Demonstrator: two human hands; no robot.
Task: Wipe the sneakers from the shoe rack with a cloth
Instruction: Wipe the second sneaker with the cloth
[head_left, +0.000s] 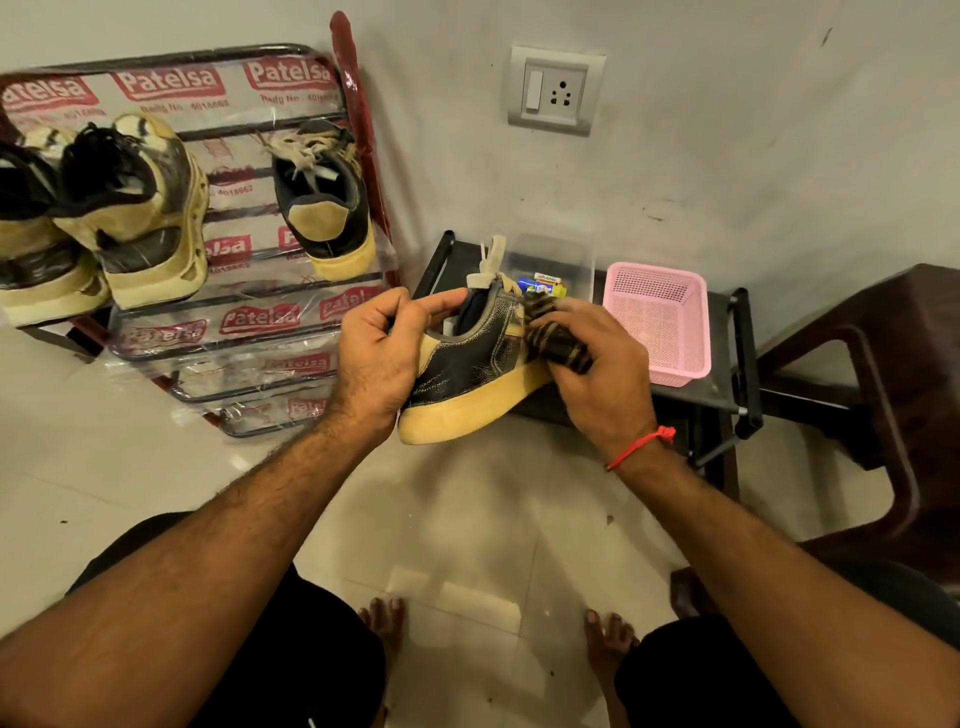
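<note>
Gripping the sneaker (470, 369) heel, left hand (376, 358) steadies it; right hand (597, 379) clutches the cloth (558, 338).

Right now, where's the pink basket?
In the head view, the pink basket sits right of centre on the low black stand, just beyond the right hand.

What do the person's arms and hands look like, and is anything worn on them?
Both forearms are bare and hairy, with no sleeves in view. The left hand wears nothing: no ring, watch or glove shows. The right hand is also ungloved; a thin red thread bracelet, knotted at one side, circles its wrist.
</note>
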